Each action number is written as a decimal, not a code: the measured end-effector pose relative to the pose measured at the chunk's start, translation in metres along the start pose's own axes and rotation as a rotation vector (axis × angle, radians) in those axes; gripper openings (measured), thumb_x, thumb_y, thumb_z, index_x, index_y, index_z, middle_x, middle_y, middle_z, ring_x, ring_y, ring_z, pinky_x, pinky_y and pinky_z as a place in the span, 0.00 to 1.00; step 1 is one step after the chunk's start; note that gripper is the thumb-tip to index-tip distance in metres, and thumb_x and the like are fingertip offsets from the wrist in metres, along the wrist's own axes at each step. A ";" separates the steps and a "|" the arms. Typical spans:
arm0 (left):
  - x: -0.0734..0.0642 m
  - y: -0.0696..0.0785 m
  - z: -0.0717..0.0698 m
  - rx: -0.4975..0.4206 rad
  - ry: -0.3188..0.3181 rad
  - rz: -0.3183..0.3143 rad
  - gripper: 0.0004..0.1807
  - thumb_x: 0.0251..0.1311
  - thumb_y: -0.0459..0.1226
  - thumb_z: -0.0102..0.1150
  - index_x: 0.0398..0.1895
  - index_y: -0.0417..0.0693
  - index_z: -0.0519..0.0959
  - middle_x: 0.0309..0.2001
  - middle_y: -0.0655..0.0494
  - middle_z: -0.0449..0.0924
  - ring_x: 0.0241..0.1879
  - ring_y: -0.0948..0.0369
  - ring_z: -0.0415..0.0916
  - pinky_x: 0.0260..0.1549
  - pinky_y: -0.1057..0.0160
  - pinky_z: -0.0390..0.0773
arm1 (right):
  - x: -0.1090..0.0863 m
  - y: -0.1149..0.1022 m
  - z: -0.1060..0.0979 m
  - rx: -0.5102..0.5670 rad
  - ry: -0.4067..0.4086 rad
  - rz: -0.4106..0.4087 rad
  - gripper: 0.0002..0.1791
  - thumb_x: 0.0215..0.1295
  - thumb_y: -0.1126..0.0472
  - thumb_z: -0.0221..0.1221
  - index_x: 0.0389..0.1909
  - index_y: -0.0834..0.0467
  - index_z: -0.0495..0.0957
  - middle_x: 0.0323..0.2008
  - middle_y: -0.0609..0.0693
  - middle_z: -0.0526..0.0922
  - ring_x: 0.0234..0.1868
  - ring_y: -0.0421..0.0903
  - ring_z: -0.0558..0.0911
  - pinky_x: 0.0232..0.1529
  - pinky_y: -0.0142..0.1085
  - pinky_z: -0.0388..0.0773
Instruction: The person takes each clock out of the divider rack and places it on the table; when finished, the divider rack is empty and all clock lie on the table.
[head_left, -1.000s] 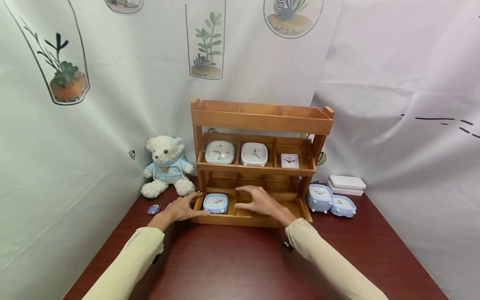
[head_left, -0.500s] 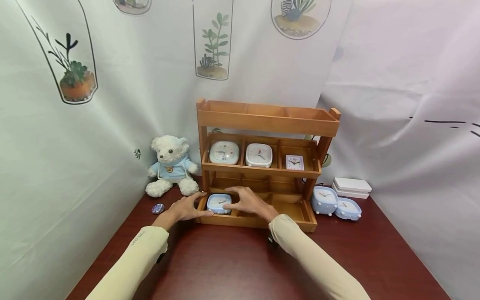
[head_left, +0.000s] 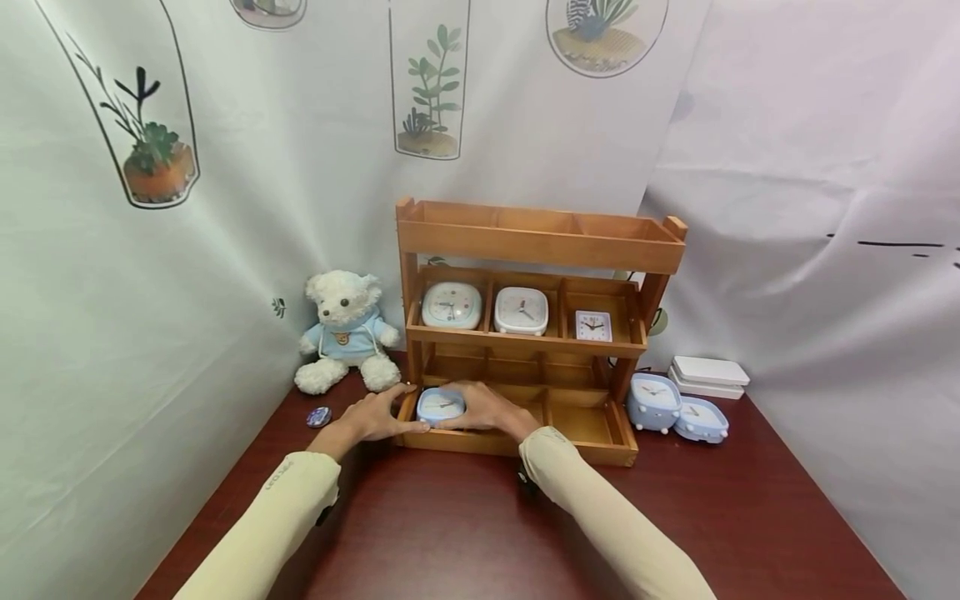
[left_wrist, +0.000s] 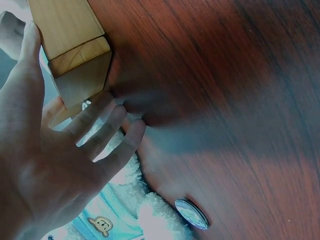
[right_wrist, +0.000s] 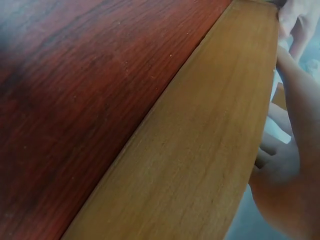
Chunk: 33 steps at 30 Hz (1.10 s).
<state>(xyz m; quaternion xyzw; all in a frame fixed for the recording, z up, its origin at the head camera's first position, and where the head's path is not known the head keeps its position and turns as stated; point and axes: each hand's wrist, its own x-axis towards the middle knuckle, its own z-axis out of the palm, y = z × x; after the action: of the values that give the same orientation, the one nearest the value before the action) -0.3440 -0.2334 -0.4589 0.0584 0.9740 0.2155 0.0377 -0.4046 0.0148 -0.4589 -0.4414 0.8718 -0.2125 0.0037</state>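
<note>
A blue alarm clock (head_left: 439, 405) lies face up in the lower left compartment of the wooden rack (head_left: 525, 447). My right hand (head_left: 489, 408) curls round the clock's right side, thumb at the front and fingers behind. In the right wrist view, the rack's front board (right_wrist: 180, 115) partly hides that hand (right_wrist: 295, 170). My left hand (head_left: 373, 415) is at the rack's lower left corner, its thumb along the front edge close to the clock. Seen from the left wrist, the left hand's (left_wrist: 65, 160) other fingers extend loosely outside the rack's end.
Middle-tier compartments hold a round-cornered clock (head_left: 452, 306), a white clock (head_left: 521, 311) and a small square clock (head_left: 594, 326). Two blue clocks (head_left: 654, 402) and white boxes (head_left: 708, 375) stand at right. At left sit a teddy bear (head_left: 347, 329) and a small round object (head_left: 318, 417).
My right hand has moved left from the middle compartment onto the blue clock and closed round its right side. The left hand has stayed at the rack's corner. The head view shifted slightly.
</note>
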 end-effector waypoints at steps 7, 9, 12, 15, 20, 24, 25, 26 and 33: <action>0.001 0.000 -0.001 -0.001 -0.009 0.006 0.58 0.47 0.77 0.65 0.79 0.60 0.65 0.72 0.41 0.71 0.66 0.37 0.72 0.56 0.35 0.73 | 0.002 0.000 0.002 -0.021 -0.005 -0.050 0.33 0.67 0.49 0.71 0.68 0.59 0.77 0.64 0.56 0.81 0.61 0.49 0.80 0.60 0.40 0.76; 0.001 0.001 -0.001 -0.001 -0.009 0.006 0.59 0.47 0.77 0.65 0.79 0.60 0.65 0.72 0.41 0.71 0.66 0.37 0.72 0.56 0.35 0.73 | 0.002 0.000 0.002 -0.026 0.002 -0.081 0.30 0.67 0.51 0.71 0.66 0.59 0.79 0.63 0.56 0.81 0.62 0.51 0.80 0.62 0.41 0.76; 0.000 0.000 -0.001 -0.004 -0.010 0.007 0.59 0.46 0.77 0.65 0.79 0.60 0.65 0.72 0.42 0.71 0.65 0.37 0.72 0.56 0.35 0.73 | 0.002 -0.001 0.002 -0.036 0.002 -0.122 0.29 0.67 0.51 0.71 0.66 0.58 0.80 0.62 0.57 0.81 0.63 0.52 0.79 0.63 0.43 0.75; 0.000 -0.001 -0.001 -0.003 -0.005 0.013 0.58 0.47 0.76 0.65 0.79 0.59 0.65 0.72 0.41 0.71 0.65 0.37 0.73 0.55 0.35 0.74 | 0.002 -0.001 0.001 -0.036 0.003 -0.128 0.30 0.66 0.51 0.72 0.66 0.57 0.80 0.63 0.59 0.80 0.64 0.54 0.78 0.64 0.44 0.75; 0.001 0.000 -0.001 0.008 -0.004 0.005 0.57 0.48 0.76 0.65 0.79 0.60 0.65 0.72 0.42 0.72 0.64 0.38 0.74 0.54 0.36 0.75 | -0.001 -0.001 -0.005 -0.015 0.021 -0.085 0.32 0.65 0.49 0.73 0.67 0.55 0.79 0.66 0.59 0.77 0.68 0.56 0.75 0.65 0.48 0.74; 0.000 0.000 -0.001 0.012 -0.005 -0.005 0.57 0.48 0.76 0.64 0.79 0.60 0.65 0.71 0.43 0.72 0.65 0.39 0.74 0.55 0.37 0.75 | -0.003 -0.003 -0.012 -0.003 0.038 -0.072 0.33 0.64 0.48 0.73 0.68 0.53 0.79 0.67 0.60 0.76 0.69 0.56 0.74 0.65 0.50 0.74; 0.000 0.000 -0.001 0.012 -0.006 -0.005 0.57 0.48 0.76 0.64 0.79 0.60 0.65 0.71 0.43 0.72 0.65 0.39 0.74 0.55 0.37 0.75 | -0.004 -0.004 -0.015 -0.005 0.044 -0.072 0.33 0.63 0.48 0.73 0.68 0.53 0.79 0.67 0.61 0.76 0.68 0.56 0.74 0.64 0.50 0.75; 0.000 0.001 -0.001 0.011 -0.007 -0.005 0.57 0.48 0.76 0.64 0.79 0.60 0.65 0.72 0.43 0.72 0.65 0.39 0.73 0.55 0.37 0.75 | -0.005 -0.004 -0.017 -0.005 0.052 -0.074 0.33 0.63 0.48 0.74 0.67 0.53 0.79 0.67 0.61 0.76 0.68 0.56 0.74 0.64 0.50 0.75; -0.001 -0.001 -0.001 0.008 -0.003 -0.009 0.58 0.48 0.76 0.65 0.79 0.58 0.65 0.72 0.42 0.71 0.66 0.38 0.72 0.57 0.36 0.74 | -0.019 -0.009 -0.032 -0.014 0.078 -0.069 0.34 0.61 0.46 0.74 0.67 0.52 0.79 0.67 0.62 0.74 0.66 0.57 0.76 0.62 0.51 0.76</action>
<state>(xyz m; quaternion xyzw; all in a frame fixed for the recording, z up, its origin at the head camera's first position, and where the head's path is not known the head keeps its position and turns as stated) -0.3427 -0.2345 -0.4582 0.0547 0.9751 0.2114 0.0398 -0.3922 0.0361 -0.4299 -0.4624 0.8570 -0.2237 -0.0407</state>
